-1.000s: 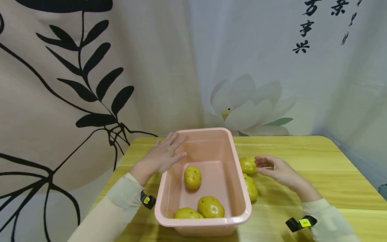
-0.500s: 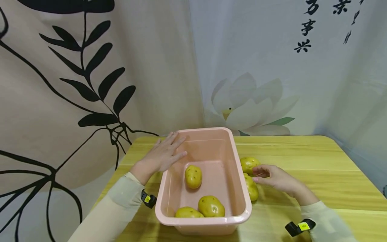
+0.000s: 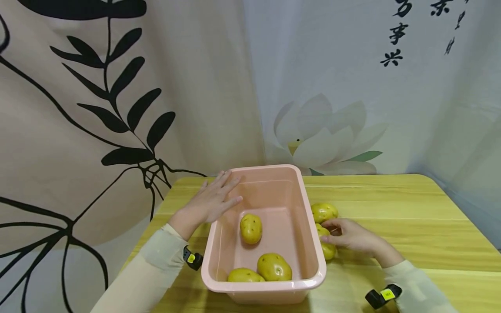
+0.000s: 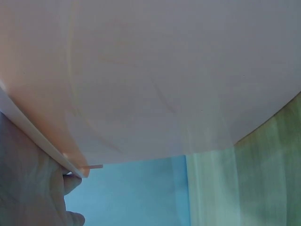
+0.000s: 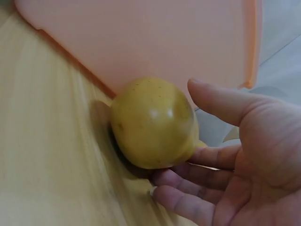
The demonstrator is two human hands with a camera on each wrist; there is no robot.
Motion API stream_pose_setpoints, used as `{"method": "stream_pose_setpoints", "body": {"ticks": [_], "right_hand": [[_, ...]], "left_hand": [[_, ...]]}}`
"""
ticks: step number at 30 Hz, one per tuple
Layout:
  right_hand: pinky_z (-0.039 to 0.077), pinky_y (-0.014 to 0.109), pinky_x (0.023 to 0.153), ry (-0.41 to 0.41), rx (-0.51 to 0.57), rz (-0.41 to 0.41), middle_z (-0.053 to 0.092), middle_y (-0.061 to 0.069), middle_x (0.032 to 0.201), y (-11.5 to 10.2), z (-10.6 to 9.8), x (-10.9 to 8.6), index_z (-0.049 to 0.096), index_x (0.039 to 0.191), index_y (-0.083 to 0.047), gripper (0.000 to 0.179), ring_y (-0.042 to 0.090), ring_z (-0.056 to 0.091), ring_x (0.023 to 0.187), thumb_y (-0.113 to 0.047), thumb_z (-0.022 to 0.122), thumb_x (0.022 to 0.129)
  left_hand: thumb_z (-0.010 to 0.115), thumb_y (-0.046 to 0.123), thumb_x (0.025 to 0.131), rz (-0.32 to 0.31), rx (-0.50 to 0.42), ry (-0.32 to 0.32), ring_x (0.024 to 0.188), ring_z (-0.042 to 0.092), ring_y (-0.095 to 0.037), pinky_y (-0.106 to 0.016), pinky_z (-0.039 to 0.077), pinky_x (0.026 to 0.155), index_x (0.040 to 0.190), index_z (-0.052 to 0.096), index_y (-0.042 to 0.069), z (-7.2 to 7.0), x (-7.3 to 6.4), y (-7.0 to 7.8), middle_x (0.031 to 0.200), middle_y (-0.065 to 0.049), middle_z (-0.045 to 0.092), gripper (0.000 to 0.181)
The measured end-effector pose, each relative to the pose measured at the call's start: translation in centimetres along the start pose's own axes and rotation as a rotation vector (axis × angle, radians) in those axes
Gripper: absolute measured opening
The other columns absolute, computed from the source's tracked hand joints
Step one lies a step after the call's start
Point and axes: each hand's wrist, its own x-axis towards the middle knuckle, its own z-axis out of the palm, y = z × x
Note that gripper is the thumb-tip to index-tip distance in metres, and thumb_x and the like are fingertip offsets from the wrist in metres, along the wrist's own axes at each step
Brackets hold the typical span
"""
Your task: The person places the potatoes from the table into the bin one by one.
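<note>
My left hand (image 3: pixel 211 201) rests on the left rim of a pink plastic tub (image 3: pixel 289 284), its fingers spread and straight. In the left wrist view, part of that hand (image 4: pixel 33 183) shows against the tub's edge. Outside the tub's right wall, my right hand (image 3: pixel 354 237) is at the nearer potato (image 3: pixel 328 251), partly covering it. The right wrist view shows this potato (image 5: pixel 153 125) on the table, with the fingers of my right hand (image 5: pixel 263 155) bent loosely by its side and the thumb apart from it. Another potato (image 3: pixel 324 212) lies just beyond.
Inside the tub are three potatoes: one in the middle (image 3: pixel 251 228) and two near the front, one right (image 3: pixel 274 267) and one left (image 3: pixel 244 275). The wooden table (image 3: pixel 411 217) ends at a printed curtain (image 3: pixel 211 87).
My right hand has come down and towards me, from beside the far potato to the nearer one. The left hand has stayed on the tub's rim.
</note>
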Motion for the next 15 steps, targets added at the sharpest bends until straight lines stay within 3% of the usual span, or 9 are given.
{"method": "stream_pose_setpoints", "body": {"ticks": [8, 15], "right_hand": [[0.048, 0.026, 0.087, 0.004, -0.089, -0.064, 0.063, 0.011, 0.116, 0.2, 0.6, 0.3, 0.057, 0.124, 0.004, 0.047, 0.025, 0.057, 0.107, -0.028, 0.068, 0.091], [0.044, 0.033, 0.095, -0.012, -0.172, -0.069, 0.059, 0.009, 0.126, -0.3, 1.2, 0.3, 0.053, 0.132, -0.002, 0.060, 0.027, 0.052, 0.117, -0.035, 0.072, 0.086]], "left_hand": [[0.021, 0.067, 0.096, 0.007, 0.000, 0.004, 0.147, 0.002, -0.030, -0.062, 0.004, 0.112, 0.155, 0.018, 0.024, 0.0, 0.1, 0.1, 0.162, -0.006, 0.002, 0.073], [0.026, 0.064, 0.097, -0.011, -0.018, 0.006, 0.147, -0.001, -0.026, -0.062, 0.003, 0.112, 0.155, 0.016, 0.027, 0.0, 0.0, 0.2, 0.162, -0.004, 0.002, 0.069]]}}
